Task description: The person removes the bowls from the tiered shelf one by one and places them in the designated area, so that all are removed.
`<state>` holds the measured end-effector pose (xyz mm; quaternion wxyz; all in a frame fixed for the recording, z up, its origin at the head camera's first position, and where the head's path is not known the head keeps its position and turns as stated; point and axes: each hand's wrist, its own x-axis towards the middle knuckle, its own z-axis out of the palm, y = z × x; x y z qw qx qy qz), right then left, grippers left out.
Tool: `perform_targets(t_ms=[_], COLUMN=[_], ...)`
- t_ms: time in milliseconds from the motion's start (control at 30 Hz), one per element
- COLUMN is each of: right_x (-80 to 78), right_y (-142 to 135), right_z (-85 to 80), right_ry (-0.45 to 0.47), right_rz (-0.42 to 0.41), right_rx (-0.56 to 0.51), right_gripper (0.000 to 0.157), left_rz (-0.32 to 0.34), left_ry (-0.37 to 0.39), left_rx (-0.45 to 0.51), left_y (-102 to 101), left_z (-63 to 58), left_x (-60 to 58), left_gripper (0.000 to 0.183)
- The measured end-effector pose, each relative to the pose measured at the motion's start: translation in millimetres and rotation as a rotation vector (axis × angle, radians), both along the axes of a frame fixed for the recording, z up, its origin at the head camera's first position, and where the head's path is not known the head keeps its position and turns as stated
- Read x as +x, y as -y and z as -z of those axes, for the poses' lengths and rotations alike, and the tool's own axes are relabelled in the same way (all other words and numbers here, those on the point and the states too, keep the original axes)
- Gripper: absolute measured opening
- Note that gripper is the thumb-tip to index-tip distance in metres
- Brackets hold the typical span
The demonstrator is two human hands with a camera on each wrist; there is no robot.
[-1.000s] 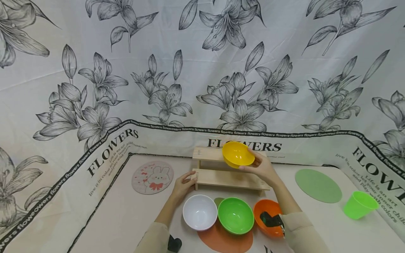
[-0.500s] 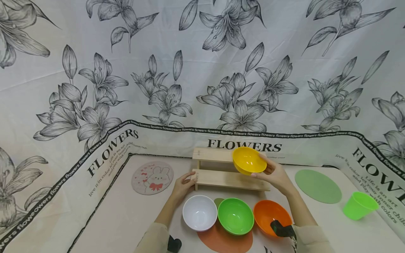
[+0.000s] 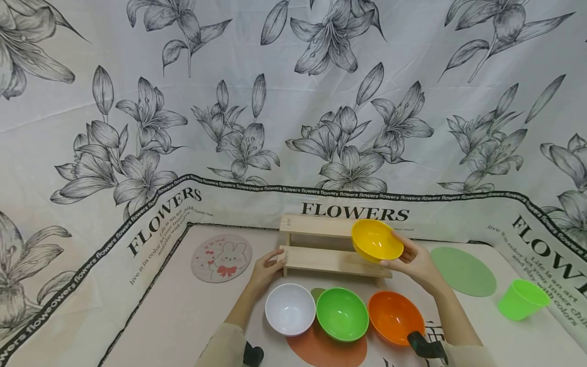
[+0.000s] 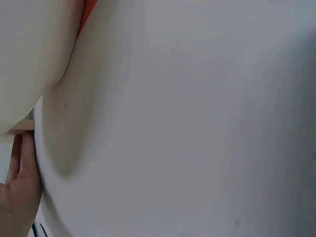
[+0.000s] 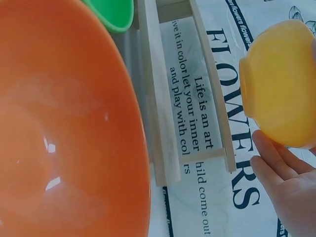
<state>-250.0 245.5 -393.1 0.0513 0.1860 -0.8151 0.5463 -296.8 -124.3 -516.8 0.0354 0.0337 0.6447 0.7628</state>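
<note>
My right hand [image 3: 415,262] holds a yellow bowl [image 3: 377,240] by its right side, thumb at the near rim. The bowl is tilted toward me over the right part of a two-tier wooden rack [image 3: 321,258]; the right wrist view shows its outside [image 5: 281,84]. My left hand [image 3: 266,270] grips the left end of the rack's lower board; at the edge of the left wrist view its fingers [image 4: 28,155] meet the wood. In front of the rack stand a white bowl [image 3: 290,309], a green bowl [image 3: 342,314] and an orange bowl [image 3: 395,318], side by side.
A round bunny mat [image 3: 222,258] lies at the left, a green oval mat [image 3: 464,271] at the right. A light green cup [image 3: 523,299] stands near the right edge. Under the front bowls is an orange-brown mat [image 3: 325,351]. A flower-print cloth [image 3: 257,204] rises behind.
My right hand has carried the yellow bowl to the right and slightly toward me, away from the upper board. My left hand has stayed at the rack's left end.
</note>
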Motion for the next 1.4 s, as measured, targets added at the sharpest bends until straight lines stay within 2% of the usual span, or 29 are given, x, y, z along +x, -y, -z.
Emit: perform_targets(t_ms=[233, 500, 633, 667, 800, 967, 1100, 1133, 1200, 1267, 1333, 1367, 1400], right_x=[13.1, 30.0, 33.9, 33.8, 39.9, 53.1, 58.7, 54.8, 57.4, 60.3, 64.3, 71.2, 72.8], right_y=[-11, -22, -32, -35, -45, -48, -54, -62, -65, -68, -71, -66, -68], right_z=[6.3, 11.3, 20.2, 25.4, 32.5, 29.4, 32.9, 44.1, 46.7, 49.3, 50.9, 41.8, 42.3], right_ry=[-0.006, 0.013, 0.024, 0.014, 0.029, 0.056, 0.087, 0.085, 0.104, 0.118, 0.135, 0.172, 0.205], right_rz=[0.048, 0.080, 0.096, 0.091, 0.117, 0.161, 0.180, 0.185, 0.201, 0.218, 0.234, 0.239, 0.238], right_rx=[0.048, 0.038, 0.036, 0.000, 0.006, 0.055, 0.071, 0.073, 0.082, 0.090, 0.108, 0.117, 0.123], right_gripper=[0.080, 0.081, 0.083, 0.080, 0.080, 0.082, 0.081, 0.083, 0.083, 0.082, 0.082, 0.080, 0.081], left_rz=[-0.001, -0.001, -0.004, -0.006, 0.009, 0.048, 0.025, 0.024, 0.017, 0.015, 0.010, 0.003, 0.000], left_ry=[-0.007, -0.009, -0.023, -0.018, -0.058, -0.144, -0.077, -0.058, -0.031, -0.031, -0.028, -0.028, -0.027], left_rx=[-0.002, -0.004, -0.009, -0.002, 0.012, 0.036, 0.018, 0.014, 0.009, 0.002, 0.000, 0.000, -0.001], left_y=[1, 0, 1, 1, 1, 3, 1, 1, 1, 1, 0, 0, 0], left_z=[0.3, -2.1, -0.4, 0.0, 2.1, 4.4, 1.6, -0.6, -2.5, -3.1, -3.1, -1.6, -1.1], left_x=[-0.3, 1.1, -0.9, -1.3, -0.8, 1.4, 0.4, 0.6, 0.2, 0.3, 0.5, -0.1, 0.0], left_gripper=[0.051, 0.049, 0.049, 0.049, 0.050, 0.049, 0.049, 0.049, 0.049, 0.049, 0.049, 0.049, 0.050])
